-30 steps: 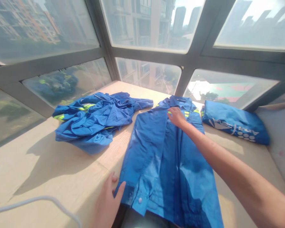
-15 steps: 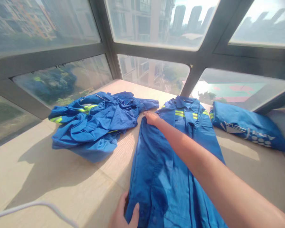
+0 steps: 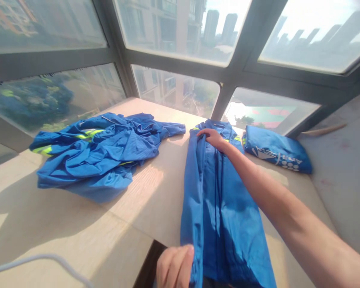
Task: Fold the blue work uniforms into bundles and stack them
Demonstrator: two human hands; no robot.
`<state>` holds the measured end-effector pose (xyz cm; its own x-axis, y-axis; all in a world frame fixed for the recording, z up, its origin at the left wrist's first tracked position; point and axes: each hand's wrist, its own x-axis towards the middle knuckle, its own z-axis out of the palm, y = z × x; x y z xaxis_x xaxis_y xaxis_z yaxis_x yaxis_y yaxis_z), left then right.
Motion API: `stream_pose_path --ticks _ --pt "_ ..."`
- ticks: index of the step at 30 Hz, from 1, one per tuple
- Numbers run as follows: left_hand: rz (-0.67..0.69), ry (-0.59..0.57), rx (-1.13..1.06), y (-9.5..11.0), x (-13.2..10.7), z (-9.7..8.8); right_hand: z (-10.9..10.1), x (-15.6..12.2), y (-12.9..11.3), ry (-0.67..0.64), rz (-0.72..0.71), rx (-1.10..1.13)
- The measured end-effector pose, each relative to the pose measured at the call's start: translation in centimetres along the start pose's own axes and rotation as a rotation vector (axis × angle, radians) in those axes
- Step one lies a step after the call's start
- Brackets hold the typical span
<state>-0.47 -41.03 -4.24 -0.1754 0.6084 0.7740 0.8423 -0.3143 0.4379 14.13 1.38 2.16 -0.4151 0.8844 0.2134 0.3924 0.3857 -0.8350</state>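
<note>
A blue work jacket (image 3: 231, 212) with yellow-green stripes lies lengthwise before me, its collar toward the window. My right hand (image 3: 213, 138) reaches across it and pinches its left side just below the shoulder. Near the bottom, my left hand (image 3: 175, 266) is closed around the same side at the hem, thumb uppermost. Between both hands, that side is lifted and folded inward over the front in a long strip. The jacket's lowest part runs past the near edge of the surface.
To the left lies a crumpled blue garment (image 3: 99, 156) with yellow-green stripes. A folded blue bundle with white lettering (image 3: 277, 150) rests at the right, by a pale wall (image 3: 345, 172). A white cable (image 3: 42, 258) crosses the lower left. Framed windows (image 3: 180, 68) enclose the wooden-looking surface (image 3: 150, 200).
Both hands have brought the jacket's left side up and rightward, folding it over the front. The view has turned right, showing more of the wall.
</note>
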Motion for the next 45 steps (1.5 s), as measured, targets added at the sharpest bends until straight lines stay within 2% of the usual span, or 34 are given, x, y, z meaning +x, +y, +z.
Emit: stream_pose_path --ticks 3,5,8,11,13,15,19,22,24,27,29,31,33,34,36,39,41,45 --pt "0.083 -0.139 -0.012 1.3 -1.2 2.0 -3.1 -3.5 1.9 0.045 0.197 -0.053" --pt "0.107 -0.260 0.024 1.7 -1.9 2.9 -3.5 -5.3 3.1 0.033 0.282 -0.156" --pt "0.151 -0.368 0.045 1.5 -1.8 3.1 -2.2 -6.2 4.1 0.072 0.299 -0.250" --pt "0.177 -0.429 -0.019 1.1 -0.4 2.2 -0.1 -5.8 4.0 0.139 0.250 -0.305" --pt "0.185 -0.441 -0.076 0.9 0.5 1.6 1.2 -5.5 3.7 0.137 0.187 -0.433" --pt "0.202 -0.400 -0.124 0.8 0.8 1.4 2.1 -5.4 3.4 0.126 0.172 -0.600" --pt "0.221 -0.336 -0.155 1.2 -0.2 2.0 2.9 -6.1 3.5 0.137 0.251 -0.774" --pt "0.247 -0.423 -0.093 1.3 -0.7 2.4 2.9 -6.7 3.8 0.092 0.205 -0.831" --pt "0.346 -0.516 -0.084 0.8 0.1 2.2 2.9 -6.8 3.7 0.102 0.167 -0.845" --pt "0.447 -0.697 -0.165 -0.4 2.7 1.7 3.4 -6.4 3.1 0.162 0.052 -0.842" --pt "0.434 -0.756 -0.163 -1.2 4.7 2.0 4.2 -5.8 2.4 0.151 -0.075 -0.819" --pt "0.409 -0.780 -0.078 -1.5 6.1 3.1 5.2 -4.9 1.6 0.088 -0.200 -0.785" --pt "0.378 -0.834 0.027 -1.4 6.8 4.6 6.1 -4.1 1.2 0.025 -0.249 -0.764" --pt "0.367 -0.871 0.059 -1.3 6.8 5.3 6.5 -3.6 1.2 0.005 -0.227 -0.762" --pt "0.353 -0.939 0.091 -1.0 6.5 6.3 7.2 -2.7 1.8 -0.014 -0.095 -0.768" --pt "0.381 -0.957 0.106 -1.0 5.5 6.7 7.7 -1.4 3.5 0.001 0.107 -0.779" --pt "0.390 -0.924 0.119 -1.2 5.0 6.8 7.9 -0.4 4.6 0.043 0.138 -0.791" --pt "0.382 -0.877 0.132 -1.6 4.2 7.6 8.1 1.3 5.7 0.084 0.091 -0.806"
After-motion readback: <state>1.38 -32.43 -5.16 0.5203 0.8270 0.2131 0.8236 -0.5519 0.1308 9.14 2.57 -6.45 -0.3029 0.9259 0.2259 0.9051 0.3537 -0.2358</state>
